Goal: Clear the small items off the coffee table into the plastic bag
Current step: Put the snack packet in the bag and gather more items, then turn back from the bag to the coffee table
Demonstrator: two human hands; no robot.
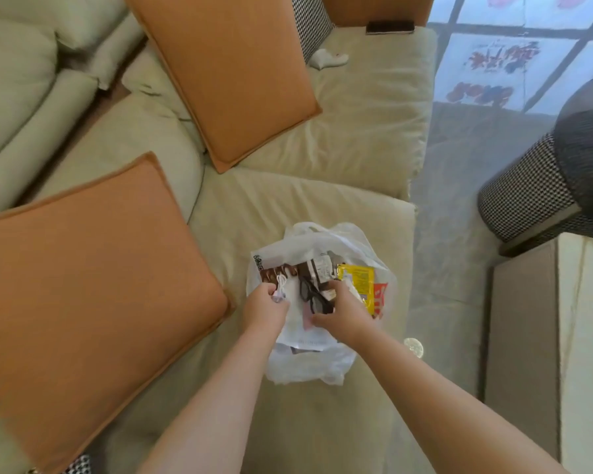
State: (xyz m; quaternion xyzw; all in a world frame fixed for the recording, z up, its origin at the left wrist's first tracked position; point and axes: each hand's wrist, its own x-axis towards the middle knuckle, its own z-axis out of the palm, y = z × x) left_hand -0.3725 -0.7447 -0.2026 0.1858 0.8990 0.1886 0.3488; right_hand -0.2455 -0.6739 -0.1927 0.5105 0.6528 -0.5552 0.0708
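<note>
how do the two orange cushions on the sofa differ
The near cushion lies at the left, close beside the plastic bag; the far cushion sits further back, away from the bag. The near one is cut off by the frame's left edge and looks larger; the far one is cut off at the top. Both are orange, rectangular, with piped edges.

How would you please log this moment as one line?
left hand: grips bag rim | right hand: inside plastic bag | bag: on sofa

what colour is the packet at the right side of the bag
Yellow packet, seen in the head view, inside the plastic bag.
</note>
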